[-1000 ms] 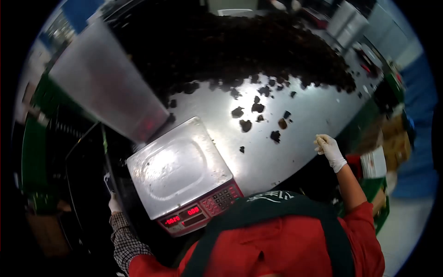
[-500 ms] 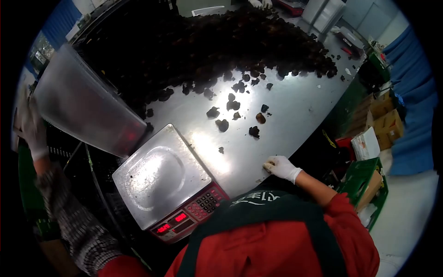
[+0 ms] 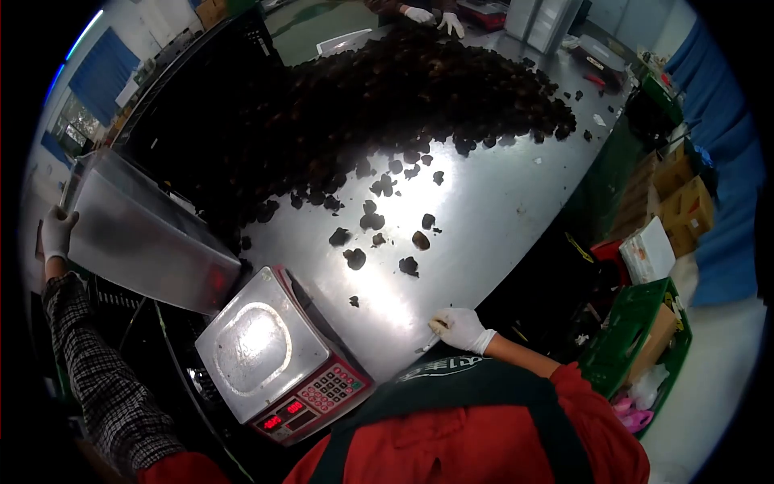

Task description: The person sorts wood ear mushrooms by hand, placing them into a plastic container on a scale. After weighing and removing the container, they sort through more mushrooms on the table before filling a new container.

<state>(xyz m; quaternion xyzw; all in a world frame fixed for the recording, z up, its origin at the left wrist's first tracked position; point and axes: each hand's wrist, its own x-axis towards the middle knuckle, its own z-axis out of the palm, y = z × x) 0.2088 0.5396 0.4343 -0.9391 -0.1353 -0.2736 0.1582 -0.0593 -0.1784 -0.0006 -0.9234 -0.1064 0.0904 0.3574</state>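
Left hand [image 3: 58, 234] is at the translucent bin's [image 3: 153, 234] outer end; can't tell if its fingers grip. Bin sits left of the scale [image 3: 254, 347], near the dark pieces [image 3: 355, 258] on the desk [image 3: 500, 210]. Right hand [image 3: 461, 329] at desk edge, fingers curled closed, nothing seen in them. Firm rim grip, bin's near end clear of the pan; contact would skew the reading.

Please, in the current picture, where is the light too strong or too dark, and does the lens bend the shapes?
Head view: glare whitens patches of the table and the scale's plate; the pile is so dark that many pieces merge; the lens curves the outer scene, with black corners; the scale's red digits are smeared.
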